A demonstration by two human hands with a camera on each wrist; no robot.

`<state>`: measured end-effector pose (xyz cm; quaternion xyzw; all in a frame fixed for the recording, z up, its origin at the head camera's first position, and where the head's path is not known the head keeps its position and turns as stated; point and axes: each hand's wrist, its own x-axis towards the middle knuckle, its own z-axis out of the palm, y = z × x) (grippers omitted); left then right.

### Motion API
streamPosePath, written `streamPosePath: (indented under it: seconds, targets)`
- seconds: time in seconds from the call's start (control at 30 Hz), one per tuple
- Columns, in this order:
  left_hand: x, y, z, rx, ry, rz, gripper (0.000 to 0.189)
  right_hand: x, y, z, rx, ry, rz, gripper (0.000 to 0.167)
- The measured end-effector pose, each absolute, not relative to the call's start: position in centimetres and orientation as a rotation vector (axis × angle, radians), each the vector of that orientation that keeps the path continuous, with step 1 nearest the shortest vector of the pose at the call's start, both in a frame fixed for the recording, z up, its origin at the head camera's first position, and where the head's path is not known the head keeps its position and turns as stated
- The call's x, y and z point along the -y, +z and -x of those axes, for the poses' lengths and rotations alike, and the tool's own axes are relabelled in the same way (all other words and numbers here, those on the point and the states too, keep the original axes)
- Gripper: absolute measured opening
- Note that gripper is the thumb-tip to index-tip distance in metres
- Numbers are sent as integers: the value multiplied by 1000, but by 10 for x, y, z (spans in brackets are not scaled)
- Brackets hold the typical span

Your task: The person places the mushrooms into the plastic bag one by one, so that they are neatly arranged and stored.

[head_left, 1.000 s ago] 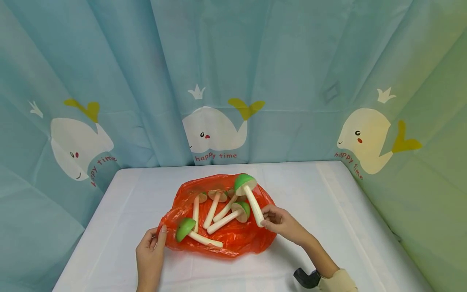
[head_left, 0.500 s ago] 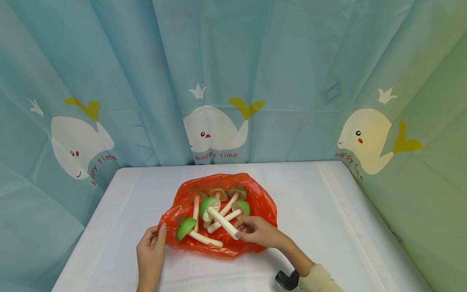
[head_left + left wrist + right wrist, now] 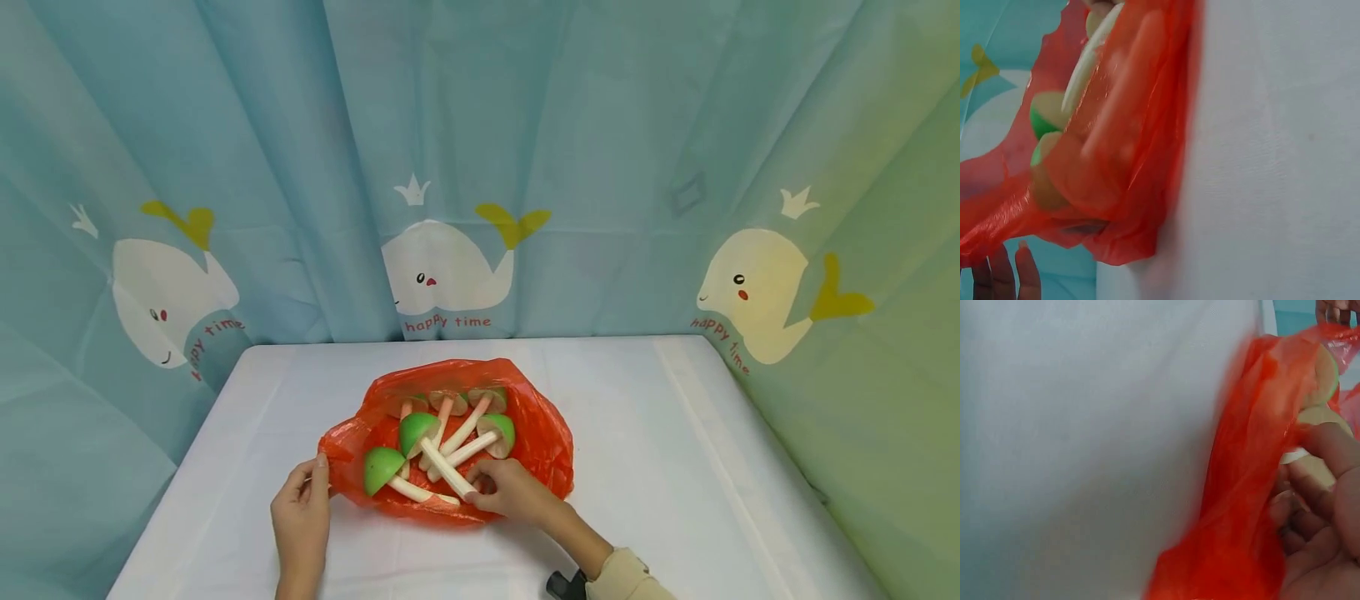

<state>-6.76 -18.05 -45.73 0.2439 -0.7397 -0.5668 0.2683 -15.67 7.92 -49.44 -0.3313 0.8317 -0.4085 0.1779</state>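
Observation:
A red plastic bag (image 3: 546, 425) lies spread open, with several green-capped, white-stemmed mushrooms inside. My left hand (image 3: 302, 510) pinches the bag's left edge between thumb and fingers. With its thumb and fingertips, my right hand (image 3: 517, 495) holds the stem end of one mushroom (image 3: 444, 467), which lies across the others with its cap to the left. Another mushroom (image 3: 383, 470) rests at the bag's front left, cap nearest my left hand. In the right wrist view, the bag's red side (image 3: 1244, 462) and my fingers hide most of the held stem.
A white-covered table (image 3: 660, 467) spreads around the bag. Behind it hangs a blue curtain (image 3: 615, 125) with whale prints, turning green at the right. A black device (image 3: 567, 585) sits at the right wrist by the beige sleeve (image 3: 626, 577).
My right hand has carried the mushroom from the bag's right side leftward and down onto the others. My left hand has shifted slightly left, drawing the bag's edge outward.

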Motion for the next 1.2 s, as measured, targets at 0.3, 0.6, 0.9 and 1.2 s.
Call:
streamPosePath:
  seconds: [0.3, 0.6, 0.9, 1.2]
  targets:
    - [197, -477, 77, 1761, -1705, -735, 39, -71, -490, 148, -2394, -1004, 903, 13]
    - [191, -459, 64, 2054, -1598, -649, 36, -69, -485, 147, -2457, -1015, 895, 19]
    - [189, -448, 64, 2148, -1418, -473, 36, -61, -457, 186, -2661, -1307, 969, 29]
    - [193, -428, 95, 2600, -1003, -296, 34, -53, -440, 241, -2786, -1125, 955, 51]
